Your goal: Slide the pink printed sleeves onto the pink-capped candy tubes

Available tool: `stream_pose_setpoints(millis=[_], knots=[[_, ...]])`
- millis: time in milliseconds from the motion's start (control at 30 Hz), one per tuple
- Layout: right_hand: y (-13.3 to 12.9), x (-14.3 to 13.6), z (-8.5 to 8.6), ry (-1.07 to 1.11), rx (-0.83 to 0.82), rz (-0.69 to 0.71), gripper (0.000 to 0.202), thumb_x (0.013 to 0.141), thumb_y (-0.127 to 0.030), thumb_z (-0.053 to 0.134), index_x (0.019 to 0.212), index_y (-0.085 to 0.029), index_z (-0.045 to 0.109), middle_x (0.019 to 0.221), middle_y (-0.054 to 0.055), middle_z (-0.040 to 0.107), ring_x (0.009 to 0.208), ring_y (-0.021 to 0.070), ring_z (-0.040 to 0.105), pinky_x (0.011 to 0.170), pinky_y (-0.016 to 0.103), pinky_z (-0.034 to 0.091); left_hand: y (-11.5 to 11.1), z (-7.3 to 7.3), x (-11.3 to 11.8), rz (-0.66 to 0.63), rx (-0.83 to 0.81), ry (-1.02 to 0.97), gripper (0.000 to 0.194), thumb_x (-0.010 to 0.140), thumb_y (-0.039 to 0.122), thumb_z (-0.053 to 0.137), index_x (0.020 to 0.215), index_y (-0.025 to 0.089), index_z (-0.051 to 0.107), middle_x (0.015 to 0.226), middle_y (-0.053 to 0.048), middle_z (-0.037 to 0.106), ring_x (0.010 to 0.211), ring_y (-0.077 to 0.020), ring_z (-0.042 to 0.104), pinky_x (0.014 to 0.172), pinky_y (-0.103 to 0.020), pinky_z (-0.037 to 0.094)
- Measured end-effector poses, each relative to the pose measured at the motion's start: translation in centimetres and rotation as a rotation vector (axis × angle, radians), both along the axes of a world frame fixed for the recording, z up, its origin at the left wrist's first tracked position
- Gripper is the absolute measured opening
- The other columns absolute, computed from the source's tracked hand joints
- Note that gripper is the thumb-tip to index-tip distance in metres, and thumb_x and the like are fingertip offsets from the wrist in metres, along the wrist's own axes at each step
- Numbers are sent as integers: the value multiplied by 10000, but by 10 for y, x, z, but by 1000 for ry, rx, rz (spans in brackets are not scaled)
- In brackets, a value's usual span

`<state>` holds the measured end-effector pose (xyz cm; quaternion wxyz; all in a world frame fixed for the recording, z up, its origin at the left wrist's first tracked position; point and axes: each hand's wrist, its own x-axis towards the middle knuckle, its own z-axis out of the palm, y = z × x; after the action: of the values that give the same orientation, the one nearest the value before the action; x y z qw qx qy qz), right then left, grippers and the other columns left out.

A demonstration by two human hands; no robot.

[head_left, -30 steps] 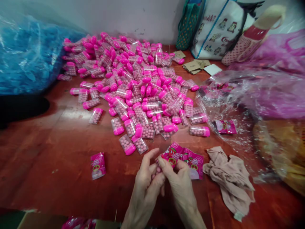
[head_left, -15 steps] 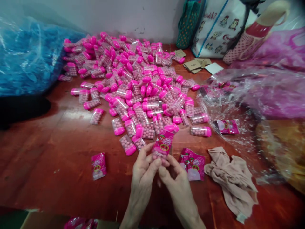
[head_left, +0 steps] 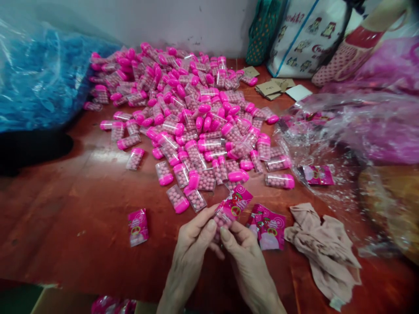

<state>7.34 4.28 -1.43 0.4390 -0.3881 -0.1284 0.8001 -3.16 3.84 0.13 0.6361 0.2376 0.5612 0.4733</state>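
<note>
Between both hands is a candy container of pink balls, with a printed pink wrapper sleeve around its far end, tilted up to the right. My left hand grips its left side with thumb and fingers. From the right, my right hand pinches the same container, thumb on top. Flat printed sleeves lie just beyond my right hand. Another printed sleeve rests on the table to the left. Beyond the hands spreads a large heap of pink-capped candy containers.
A beige cloth lies crumpled at the right, near clear plastic wrapping. At the left stands a bag of blue pieces. Cardboard pieces, a white printed bag and a green dotted pouch are at the back.
The container and sleeve have tipped over to the right in my hands, showing more of the pink balls. My left hand has shifted slightly left and down. The whole view has moved a little.
</note>
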Motion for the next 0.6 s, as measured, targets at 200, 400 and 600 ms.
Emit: stream_pose_setpoints(millis=[200, 400, 600], knots=[[3, 10, 0, 28, -12, 147, 225, 780, -275, 683, 970, -155, 694, 813, 49, 696, 725, 144, 617, 752, 278, 468, 8, 6, -22, -167, 29, 186, 305, 802, 295, 578, 1058, 167, 685, 644, -19, 656, 430, -96, 525, 385, -204, 464], [7, 18, 2, -65, 5, 222, 226, 791, -313, 661, 925, -134, 696, 783, 36, 686, 738, 140, 594, 794, 265, 427, 18, 9, -30, -305, 229, 454, 217, 805, 194, 558, 928, 197, 737, 472, 22, 579, 350, -91, 470, 369, -195, 398], [8, 20, 0, -100, 17, 249, 245, 799, -335, 644, 932, -135, 693, 826, 44, 681, 781, 157, 582, 832, 294, 407, 23, 6, -34, -346, 541, 805, 204, 770, 112, 584, 862, 207, 739, 624, -28, 689, 509, -149, 599, 530, -242, 479]])
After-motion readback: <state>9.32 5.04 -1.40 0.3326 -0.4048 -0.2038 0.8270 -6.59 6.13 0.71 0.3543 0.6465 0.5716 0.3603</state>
